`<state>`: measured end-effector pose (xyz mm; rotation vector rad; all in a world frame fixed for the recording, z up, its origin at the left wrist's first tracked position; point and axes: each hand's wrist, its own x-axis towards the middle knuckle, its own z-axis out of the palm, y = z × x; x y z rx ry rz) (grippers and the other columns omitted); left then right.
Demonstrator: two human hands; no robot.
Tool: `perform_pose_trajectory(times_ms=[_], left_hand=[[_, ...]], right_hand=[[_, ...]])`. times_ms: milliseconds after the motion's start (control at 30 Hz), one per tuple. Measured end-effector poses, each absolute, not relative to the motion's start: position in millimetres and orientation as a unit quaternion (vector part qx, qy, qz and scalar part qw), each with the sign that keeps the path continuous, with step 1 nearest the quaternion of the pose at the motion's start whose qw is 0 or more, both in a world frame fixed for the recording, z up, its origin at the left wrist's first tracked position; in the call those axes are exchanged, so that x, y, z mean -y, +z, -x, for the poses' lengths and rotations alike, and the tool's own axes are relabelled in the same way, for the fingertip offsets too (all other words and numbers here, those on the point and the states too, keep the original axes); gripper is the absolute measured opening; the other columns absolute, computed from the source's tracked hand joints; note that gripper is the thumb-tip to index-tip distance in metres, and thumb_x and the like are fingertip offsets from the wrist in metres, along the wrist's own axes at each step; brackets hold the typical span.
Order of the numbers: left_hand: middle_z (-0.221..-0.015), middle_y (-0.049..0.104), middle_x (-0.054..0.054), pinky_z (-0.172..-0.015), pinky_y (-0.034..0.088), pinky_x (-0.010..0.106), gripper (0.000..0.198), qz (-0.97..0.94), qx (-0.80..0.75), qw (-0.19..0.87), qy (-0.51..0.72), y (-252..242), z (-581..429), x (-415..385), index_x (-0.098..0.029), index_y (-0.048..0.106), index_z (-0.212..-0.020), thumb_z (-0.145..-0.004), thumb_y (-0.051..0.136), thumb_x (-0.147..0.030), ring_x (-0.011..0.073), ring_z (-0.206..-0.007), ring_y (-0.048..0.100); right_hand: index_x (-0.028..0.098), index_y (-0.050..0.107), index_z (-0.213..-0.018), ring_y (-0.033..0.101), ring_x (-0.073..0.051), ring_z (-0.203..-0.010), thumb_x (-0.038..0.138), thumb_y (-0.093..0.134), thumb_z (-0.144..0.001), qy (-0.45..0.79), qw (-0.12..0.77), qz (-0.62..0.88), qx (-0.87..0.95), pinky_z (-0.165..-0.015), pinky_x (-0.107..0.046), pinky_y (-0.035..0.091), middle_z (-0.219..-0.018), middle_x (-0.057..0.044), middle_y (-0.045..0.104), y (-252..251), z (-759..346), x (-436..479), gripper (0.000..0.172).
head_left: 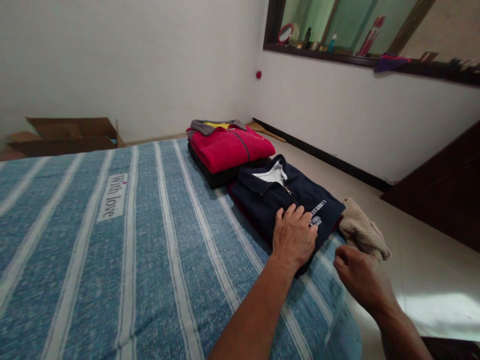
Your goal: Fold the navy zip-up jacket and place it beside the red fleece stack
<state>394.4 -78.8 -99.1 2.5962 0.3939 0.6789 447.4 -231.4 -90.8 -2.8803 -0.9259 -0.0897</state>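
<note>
Directly under the left hand lies the folded navy jacket — the palm flat, fingers spread on its near end, pinching nothing. Its long axis runs away from the hand toward the red jacket, near the bed's right edge. The right hand is loosely curled at the jacket's near right corner — whether it grips cloth I cannot tell — with a beige cloth just beyond it.

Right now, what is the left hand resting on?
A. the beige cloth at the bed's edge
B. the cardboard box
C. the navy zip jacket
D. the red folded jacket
C: the left hand lies flat, fingers spread, on the navy zip jacket, while the right hand is curled near the beige cloth.
</note>
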Motion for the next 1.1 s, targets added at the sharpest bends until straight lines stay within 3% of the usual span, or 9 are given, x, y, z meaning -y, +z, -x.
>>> perform_pose_trajectory(times_ms=[133, 233, 333, 433, 533, 700, 900, 1000, 1100], left_hand=[[-0.128, 0.053, 0.003, -0.106, 0.021, 0.047, 0.03, -0.935, -0.144, 0.22, 0.238, -99, -394, 79, -0.024, 0.055, -0.111, -0.089, 0.04, -0.036, 0.0215, -0.125, 0.036], [-0.128, 0.052, 0.003, -0.106, 0.021, 0.047, 0.03, -0.935, -0.145, 0.222, 0.235, -99, -393, 78, -0.024, 0.054, -0.112, -0.089, 0.04, -0.036, 0.0215, -0.125, 0.036], [-0.128, 0.052, 0.003, -0.106, 0.021, 0.047, 0.031, -0.935, -0.145, 0.218, 0.239, -100, -393, 78, -0.023, 0.054, -0.113, -0.09, 0.039, -0.037, 0.0217, -0.125, 0.036], [-0.128, 0.052, 0.003, -0.106, 0.022, 0.048, 0.031, -0.936, -0.145, 0.215, 0.239, -100, -392, 79, -0.023, 0.054, -0.113, -0.09, 0.038, -0.037, 0.0218, -0.125, 0.036], [-0.129, 0.051, 0.003, -0.107, 0.023, 0.048, 0.032, -0.937, -0.147, 0.214, 0.235, -99, -390, 80, -0.023, 0.054, -0.113, -0.09, 0.037, -0.038, 0.0218, -0.126, 0.035], [-0.13, 0.051, 0.005, -0.107, 0.023, 0.048, 0.035, -0.938, -0.143, 0.226, 0.221, -98, -386, 79, -0.022, 0.053, -0.117, -0.091, 0.034, -0.036, 0.023, -0.127, 0.035], [-0.136, 0.045, 0.01, -0.108, 0.02, 0.049, 0.045, -0.94, -0.13, 0.213, 0.234, -102, -391, 82, -0.017, 0.041, -0.132, -0.09, 0.035, -0.031, 0.0276, -0.128, 0.034], [-0.139, 0.041, 0.013, -0.107, 0.021, 0.049, 0.046, -0.95, -0.136, 0.181, 0.214, -103, -397, 83, -0.011, 0.04, -0.133, -0.089, 0.033, -0.023, 0.0312, -0.13, 0.031], [-0.138, 0.042, 0.012, -0.108, 0.022, 0.044, 0.046, -0.957, -0.143, 0.173, 0.182, -102, -400, 84, -0.01, 0.04, -0.132, -0.089, 0.031, -0.023, 0.0296, -0.13, 0.032]], right_hand=[[0.023, 0.056, -0.059, 0.056, -0.019, -0.054, 0.028, 0.041, -0.08, 0.001, -0.036, 0.955, 0.294, -0.047, -0.027, 0.028, -0.057, -0.003, 0.061, -89, -456, 251, 0.027], [0.026, 0.065, -0.084, 0.059, -0.019, -0.057, 0.017, 0.039, -0.077, -0.051, -0.033, 0.952, 0.299, -0.048, -0.028, 0.033, -0.075, -0.005, 0.067, -93, -459, 258, 0.028], [0.027, 0.064, -0.094, 0.061, -0.022, -0.064, 0.016, 0.04, -0.076, -0.116, 0.007, 0.944, 0.308, -0.05, -0.032, 0.037, -0.093, -0.005, 0.067, -94, -459, 256, 0.032], [0.026, 0.064, -0.087, 0.062, -0.025, -0.068, 0.029, 0.044, -0.079, -0.145, 0.071, 0.933, 0.32, -0.053, -0.035, 0.041, -0.088, -0.005, 0.068, -87, -454, 244, 0.022], [0.024, 0.064, -0.092, 0.062, -0.024, -0.074, 0.04, 0.047, -0.081, -0.153, 0.179, 0.9, 0.366, -0.061, -0.035, 0.046, -0.087, -0.005, 0.068, -76, -446, 227, 0.025], [0.025, 0.064, -0.08, 0.06, -0.02, -0.07, 0.035, 0.045, -0.084, -0.096, 0.26, 0.828, 0.488, -0.063, -0.031, 0.045, -0.077, -0.005, 0.065, -53, -439, 185, 0.021], [0.022, 0.059, -0.064, 0.054, -0.015, -0.062, 0.019, 0.045, -0.083, -0.092, 0.14, 0.774, 0.611, -0.056, -0.027, 0.034, -0.066, -0.002, 0.058, -33, -448, 118, 0.024], [0.021, 0.058, -0.059, 0.053, -0.013, -0.063, 0.011, 0.046, -0.079, -0.049, 0.047, 0.732, 0.678, -0.058, -0.025, 0.033, -0.066, 0.0, 0.059, -31, -452, 88, 0.025], [0.022, 0.059, -0.061, 0.053, -0.013, -0.062, 0.008, 0.045, -0.077, -0.046, -0.024, 0.711, 0.701, -0.056, -0.025, 0.033, -0.068, 0.0, 0.06, -33, -453, 70, 0.025]])
